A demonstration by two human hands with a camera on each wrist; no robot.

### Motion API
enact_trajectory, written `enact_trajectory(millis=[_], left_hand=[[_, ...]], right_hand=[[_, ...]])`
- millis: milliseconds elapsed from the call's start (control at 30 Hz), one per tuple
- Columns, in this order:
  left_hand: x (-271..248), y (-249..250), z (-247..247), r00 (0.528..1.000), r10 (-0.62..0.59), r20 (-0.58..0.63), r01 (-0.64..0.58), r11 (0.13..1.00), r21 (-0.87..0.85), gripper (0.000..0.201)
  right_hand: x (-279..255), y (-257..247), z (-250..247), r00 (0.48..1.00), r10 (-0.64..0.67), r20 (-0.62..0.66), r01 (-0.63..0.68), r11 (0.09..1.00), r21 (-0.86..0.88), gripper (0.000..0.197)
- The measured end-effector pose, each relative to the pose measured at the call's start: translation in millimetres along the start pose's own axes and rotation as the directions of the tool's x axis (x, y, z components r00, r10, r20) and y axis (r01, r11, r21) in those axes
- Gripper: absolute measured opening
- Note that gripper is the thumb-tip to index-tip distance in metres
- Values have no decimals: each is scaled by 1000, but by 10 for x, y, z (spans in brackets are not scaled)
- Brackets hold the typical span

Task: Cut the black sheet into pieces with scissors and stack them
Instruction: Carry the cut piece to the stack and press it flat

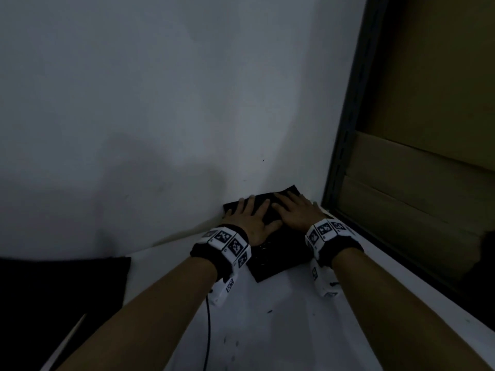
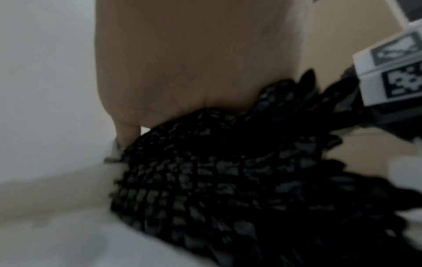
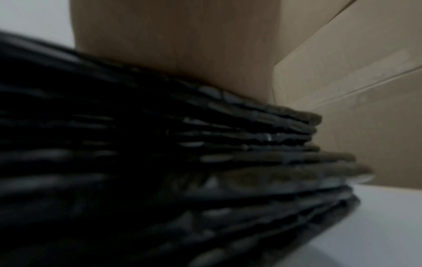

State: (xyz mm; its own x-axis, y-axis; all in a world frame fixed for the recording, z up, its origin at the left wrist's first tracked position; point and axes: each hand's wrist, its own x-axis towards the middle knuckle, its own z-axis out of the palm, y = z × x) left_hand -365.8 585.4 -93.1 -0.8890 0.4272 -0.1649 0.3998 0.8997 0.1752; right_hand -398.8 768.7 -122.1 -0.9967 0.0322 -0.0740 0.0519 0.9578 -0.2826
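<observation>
**Both palms flat on the stack, pressing it down**

Stack of black pieces (image 1: 278,253) sits on the white table (image 1: 281,330), far corner, against the wall (image 1: 134,103) and just beside the cardboard boxes (image 1: 428,183). Left hand (image 1: 250,219) and right hand (image 1: 296,211) lie side by side on top, fingers straight and spread, gripping nothing. The right wrist view shows many layers edge-on, uneven at the corner; the left wrist view shows a perforated, mesh-like texture (blurred).

Judgement: stacking step, squaring or flattening the pile. Scissors not in view. More black material (image 1: 61,285) lies at the near left, well apart, possibly uncut sheet. Next move likely calls for lifting both hands without dragging the top layer, then finding the scissors.
</observation>
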Motion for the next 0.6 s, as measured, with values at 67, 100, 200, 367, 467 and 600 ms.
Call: enact_trajectory(millis=[67,100,200,367,467,600], left_hand=[[-15,-11,26,1000,-1,-10,1,1000,-31,87],[-25,-17,39,1000,-7,-13,6,999,-41,91],[-67,-35,46,999,-27,19,28,998,-59,104],[-128,-88,8,993,-55,109,63,996,-66,121],[-163,-137,-16,986,-68,152,79,995,-66,125],[-221,-129,-32,984,-79,162,97,990,-102,126]], right_hand=[[10,20,-10,1000,-11,11,11,1000,-6,87],[1,25,-20,1000,-16,-2,16,1000,15,79],[-6,14,-10,1000,-9,-18,9,1000,21,73],[174,60,171,1000,-6,-26,3,995,-101,106],[77,-1,112,999,18,-27,-21,995,-99,89],[-61,-59,52,997,67,-36,-72,979,-188,62]])
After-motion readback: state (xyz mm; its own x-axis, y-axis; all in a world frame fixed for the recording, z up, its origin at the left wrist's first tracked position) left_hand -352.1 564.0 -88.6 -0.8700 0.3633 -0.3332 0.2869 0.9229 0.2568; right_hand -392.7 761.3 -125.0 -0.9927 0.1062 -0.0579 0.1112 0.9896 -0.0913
